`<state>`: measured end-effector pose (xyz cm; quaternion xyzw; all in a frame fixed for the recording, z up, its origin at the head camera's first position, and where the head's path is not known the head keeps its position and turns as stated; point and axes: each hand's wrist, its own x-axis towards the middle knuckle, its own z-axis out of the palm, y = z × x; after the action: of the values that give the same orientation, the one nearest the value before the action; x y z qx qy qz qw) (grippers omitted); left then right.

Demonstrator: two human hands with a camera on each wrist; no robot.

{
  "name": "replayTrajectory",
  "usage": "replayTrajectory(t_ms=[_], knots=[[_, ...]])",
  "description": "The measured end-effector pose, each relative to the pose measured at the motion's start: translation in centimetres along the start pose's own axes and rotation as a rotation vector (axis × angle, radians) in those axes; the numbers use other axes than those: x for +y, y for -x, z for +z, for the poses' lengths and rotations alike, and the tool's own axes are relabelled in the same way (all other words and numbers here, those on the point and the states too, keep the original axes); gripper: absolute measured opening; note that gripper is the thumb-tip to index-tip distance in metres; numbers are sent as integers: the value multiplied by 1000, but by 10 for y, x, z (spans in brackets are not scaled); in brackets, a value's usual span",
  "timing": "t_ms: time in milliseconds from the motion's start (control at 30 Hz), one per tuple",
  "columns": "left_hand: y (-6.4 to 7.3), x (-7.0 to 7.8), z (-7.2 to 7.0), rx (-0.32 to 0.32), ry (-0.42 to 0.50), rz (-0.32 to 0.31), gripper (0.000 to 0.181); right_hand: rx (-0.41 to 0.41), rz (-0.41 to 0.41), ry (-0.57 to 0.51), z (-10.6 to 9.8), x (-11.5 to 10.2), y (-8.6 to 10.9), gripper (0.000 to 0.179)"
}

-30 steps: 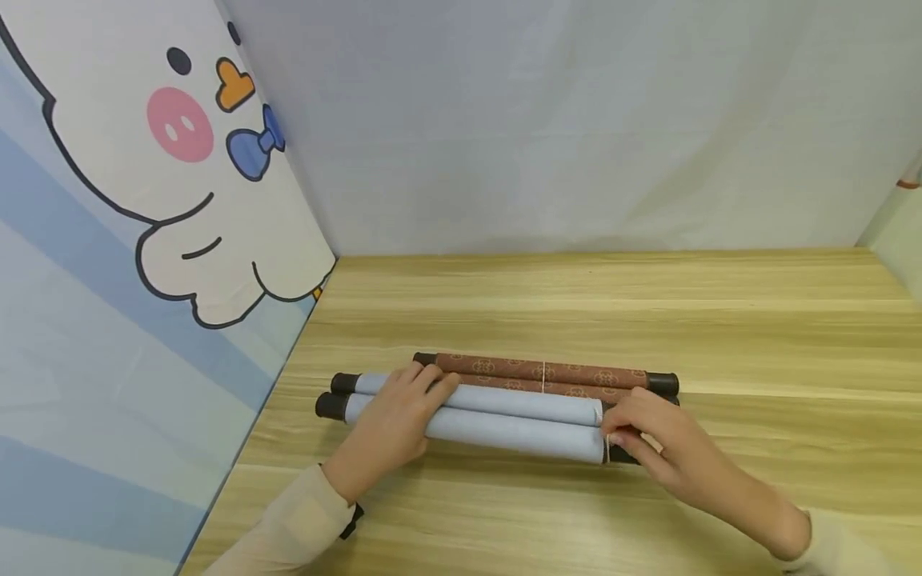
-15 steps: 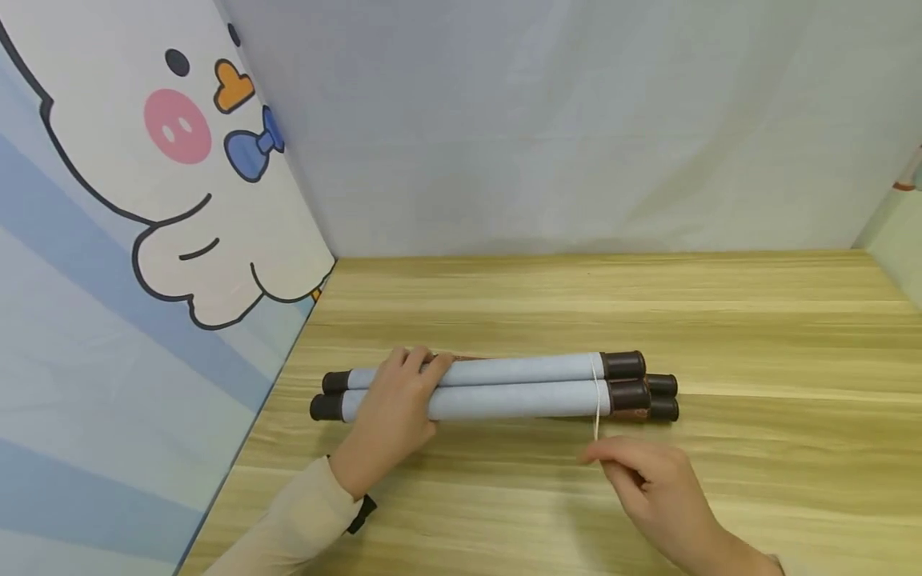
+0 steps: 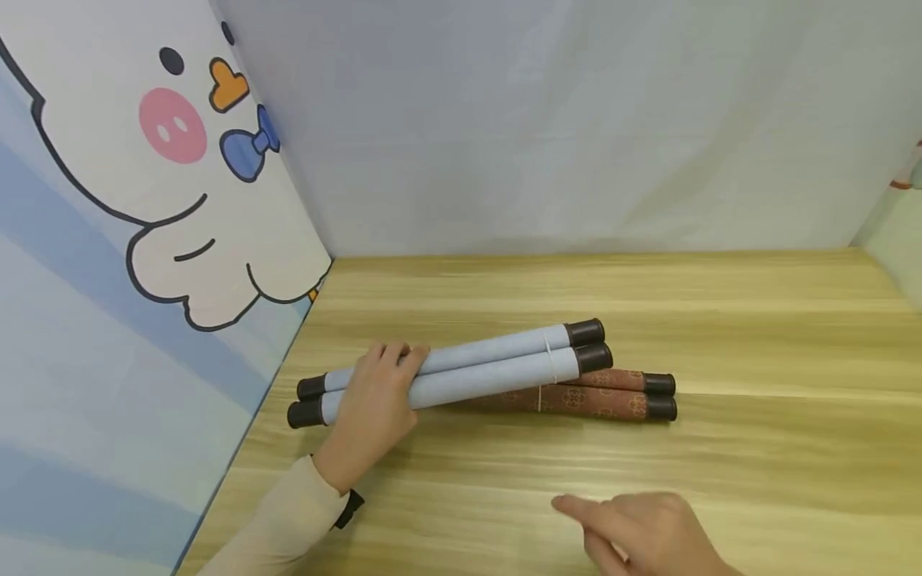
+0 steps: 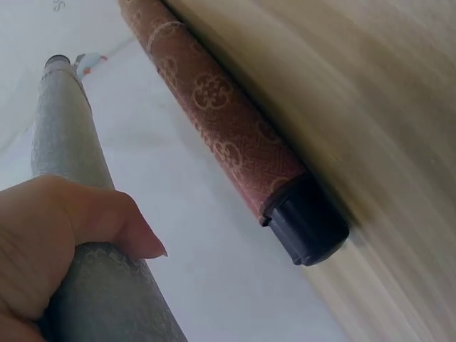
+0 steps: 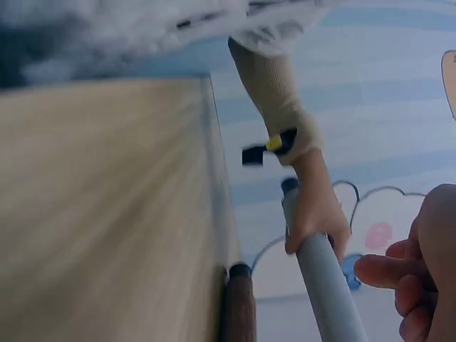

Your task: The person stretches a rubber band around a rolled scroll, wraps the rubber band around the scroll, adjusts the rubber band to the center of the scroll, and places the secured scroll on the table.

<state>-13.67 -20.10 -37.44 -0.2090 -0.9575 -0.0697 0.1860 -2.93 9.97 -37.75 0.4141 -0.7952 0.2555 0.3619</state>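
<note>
My left hand [image 3: 374,408] grips a pale blue scroll [image 3: 490,368] near its left end. It is two parallel rolls with dark end caps, and a white string [image 3: 550,356] circles it near the right end. In the left wrist view my thumb curls over the pale scroll [image 4: 107,299], which is held up off the table. Beyond it lies a brown patterned scroll [image 3: 605,402] with dark caps, tied by its own string and partly hidden in the head view. My right hand [image 3: 648,532] hovers at the lower right, index finger extended, the others loosely curled, holding nothing.
The wood-grain table [image 3: 756,344] meets a plain pale cloth [image 3: 576,144] at the back. On the left stands a blue-striped cloth printed with a white cartoon bird [image 3: 94,112]. A black strap [image 3: 349,510] shows at the left wrist.
The string went from the pale scroll's right end cap onto its rolls, and my right hand let it go and drew back towards me. The pale scroll's right end swung up and left, uncovering the brown scroll.
</note>
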Motion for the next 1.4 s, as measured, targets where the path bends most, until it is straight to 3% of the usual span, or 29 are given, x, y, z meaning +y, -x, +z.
replayTrajectory(t_ms=[133, 267, 633, 800, 1000, 1233, 1400], knots=[[2, -2, -1, -1, 8, 73, 74, 80, 25, 62, -8, 22, -19, 37], [4, 0, 1, -5, -17, 138, 73, 61, 27, 56, -9, 40, -28, 38], [8, 6, 3, -20, 3, 153, 73, -101, 81, 121, -9, 70, -20, 68], [7, 8, 3, -29, 6, 144, 75, -141, 104, 110, -12, 76, -19, 70], [6, 10, 5, -56, 12, 155, 76, -119, 70, 86, -14, 82, -20, 73], [6, 14, 5, -64, 19, 185, 76, -253, 123, 96, -17, 85, -15, 76], [5, 15, 7, -48, 0, 208, 75, -217, 62, 64, -12, 89, -11, 70]])
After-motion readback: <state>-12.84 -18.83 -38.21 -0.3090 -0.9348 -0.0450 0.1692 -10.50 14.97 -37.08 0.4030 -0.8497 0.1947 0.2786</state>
